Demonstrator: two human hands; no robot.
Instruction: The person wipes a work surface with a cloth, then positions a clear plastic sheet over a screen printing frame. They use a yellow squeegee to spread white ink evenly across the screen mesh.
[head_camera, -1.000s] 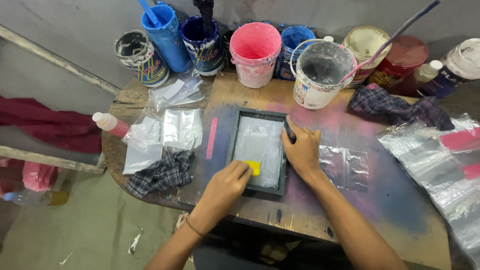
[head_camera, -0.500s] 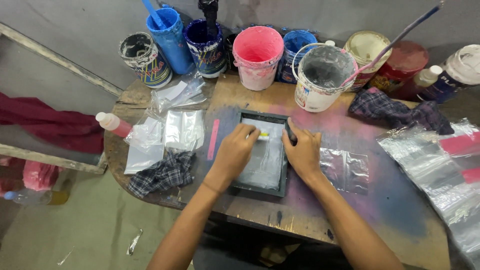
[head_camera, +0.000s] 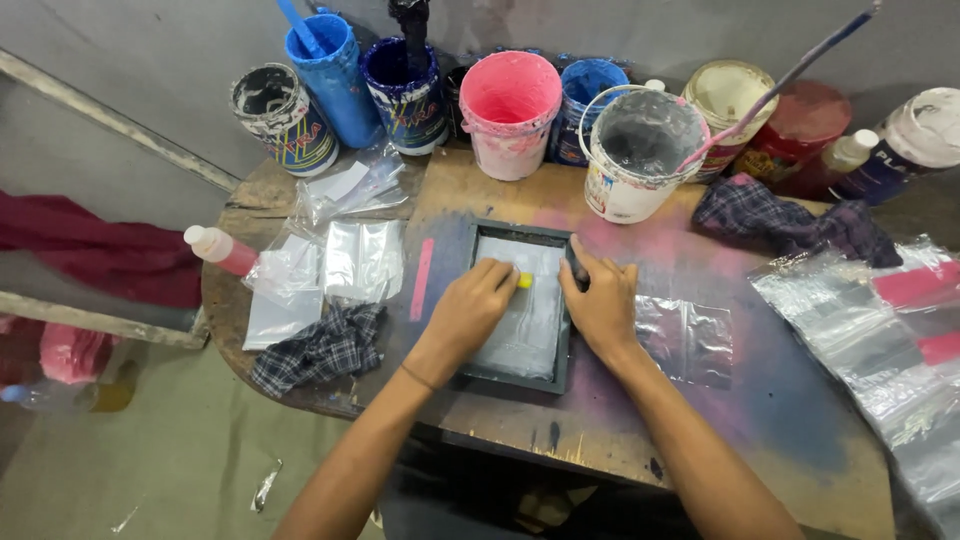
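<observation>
Left hand (head_camera: 478, 305) fingers closed on a small yellow squeegee (head_camera: 524, 281), pressed on the mesh of the dark printing frame (head_camera: 520, 375) — mid-tabletop (head_camera: 700, 420). Right hand (head_camera: 603, 305) flat, fingers spread (holding nothing), steadying the frame's right edge — clear plastic bag (head_camera: 690, 340) just beside.

A worn wooden table (head_camera: 500, 190), stained pink and blue, stood against a plain grey wall (head_camera: 150, 50) at the far side. A pale wooden batten (head_camera: 110, 120) ran slantwise across the wall on the left. The floor (head_camera: 130, 450) near left was dull olive-grey, with scraps lying on it. Light fell evenly, without hard shadows.
</observation>
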